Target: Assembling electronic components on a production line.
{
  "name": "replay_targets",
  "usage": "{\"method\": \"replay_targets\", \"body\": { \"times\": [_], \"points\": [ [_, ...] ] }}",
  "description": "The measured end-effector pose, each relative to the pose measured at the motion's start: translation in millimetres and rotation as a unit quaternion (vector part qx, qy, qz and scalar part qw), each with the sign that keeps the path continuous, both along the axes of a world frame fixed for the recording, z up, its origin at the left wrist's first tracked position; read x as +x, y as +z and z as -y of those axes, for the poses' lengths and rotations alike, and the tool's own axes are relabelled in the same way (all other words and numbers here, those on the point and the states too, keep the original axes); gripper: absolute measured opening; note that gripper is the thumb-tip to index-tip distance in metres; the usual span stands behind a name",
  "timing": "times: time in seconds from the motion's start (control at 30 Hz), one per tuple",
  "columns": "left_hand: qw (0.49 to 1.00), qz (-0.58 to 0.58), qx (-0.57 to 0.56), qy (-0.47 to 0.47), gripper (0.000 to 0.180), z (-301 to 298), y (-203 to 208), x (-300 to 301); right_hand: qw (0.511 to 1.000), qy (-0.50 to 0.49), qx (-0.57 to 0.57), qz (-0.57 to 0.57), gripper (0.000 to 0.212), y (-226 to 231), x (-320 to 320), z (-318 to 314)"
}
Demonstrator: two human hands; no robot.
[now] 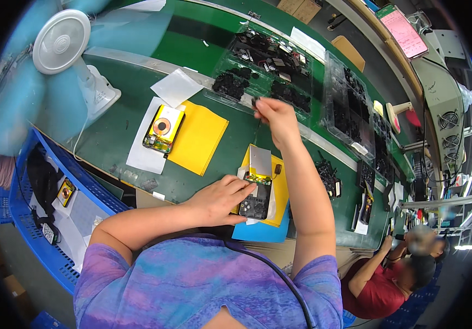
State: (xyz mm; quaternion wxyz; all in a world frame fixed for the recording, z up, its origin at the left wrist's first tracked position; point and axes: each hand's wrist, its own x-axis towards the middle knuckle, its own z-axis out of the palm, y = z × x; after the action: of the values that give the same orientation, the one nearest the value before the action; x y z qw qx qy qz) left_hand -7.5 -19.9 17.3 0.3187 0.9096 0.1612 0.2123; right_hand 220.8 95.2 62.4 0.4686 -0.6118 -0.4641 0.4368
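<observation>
My top: mottled purple, blue and pink; short sleeves; notched neckline. One black cable, curving across its right.

- what sort of place is this?
- a small-electronics workshop, by the look of it.
- what shows that?
- the long green workbench, a divided clear tray of small black parts, an opened device baring its circuit board, a blue crate, and a co-worker further along.
</observation>
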Motion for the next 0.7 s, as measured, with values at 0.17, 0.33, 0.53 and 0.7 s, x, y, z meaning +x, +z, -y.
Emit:
{"method": "replay_targets", "body": {
  "times": [0.17, 0.33, 0.53, 0.7],
  "points": [
    [1.0, 0.014, 0.006, 0.004, 0.083, 0, 1, -1, 0.971, -0.002, -0.032, -0.237, 0.016, 14, 7, 67],
    [1.0, 0.015, 0.016, 0.005, 0.083, 0, 1, 1, 0.96, -0.015, -0.018, -0.28, 0.018, 21, 12, 103],
    [1.0, -0.012, 0.014, 0.003, 0.082, 1, 2, 1, 0.958, -0.024, -0.017, -0.286, 0.012, 22, 13, 126],
    [1.0, -0.006, 0.021, 0.003, 0.083, -2, 2, 2, 0.961, -0.005, 0.012, -0.277, 0.013, 20, 12, 137]
  ]
}}
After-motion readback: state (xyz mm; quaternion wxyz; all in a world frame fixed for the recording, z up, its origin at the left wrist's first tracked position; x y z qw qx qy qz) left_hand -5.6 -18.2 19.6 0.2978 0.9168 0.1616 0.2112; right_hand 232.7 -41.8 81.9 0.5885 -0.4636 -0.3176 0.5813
